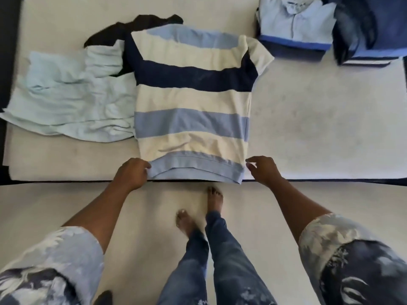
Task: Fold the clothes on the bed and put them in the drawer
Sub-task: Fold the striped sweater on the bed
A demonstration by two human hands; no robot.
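1. The striped shirt (191, 95) lies flat on the bed (319, 119), with bands of cream, navy and light blue running across it. Its light blue hem sits right at the near edge of the mattress, and its collar end points away.
2. One short sleeve juts out on the right-hand side. The other side looks tucked in, showing a navy strip along that edge.
3. The left hand (132, 173) is on the hem's left corner. Its fingers (147, 167) are curled over the cloth and gripping it.
4. The right hand (263, 170) is at the hem's right corner. Its fingers (250, 160) are spread and only gently bent, not closed on anything. The tips are right at the fabric's edge, but I cannot tell whether they touch it.
5. Just beside the shirt on the left is a crumpled pale blue garment (66, 102), its edge touching the striped one.
6. Behind those two, a black garment (114, 33) pokes out, partly hidden under them.
7. At the far right of the bed, well apart from the shirt, is a folded stack (295, 23) with a light blue collared top uppermost. A dark blue pile (374, 27) stands next to it.
8. Down below are bare feet (214, 199) on a pale floor (143, 216), plus blue jeans (229, 260) and patterned sleeves (66, 249) at the elbows.
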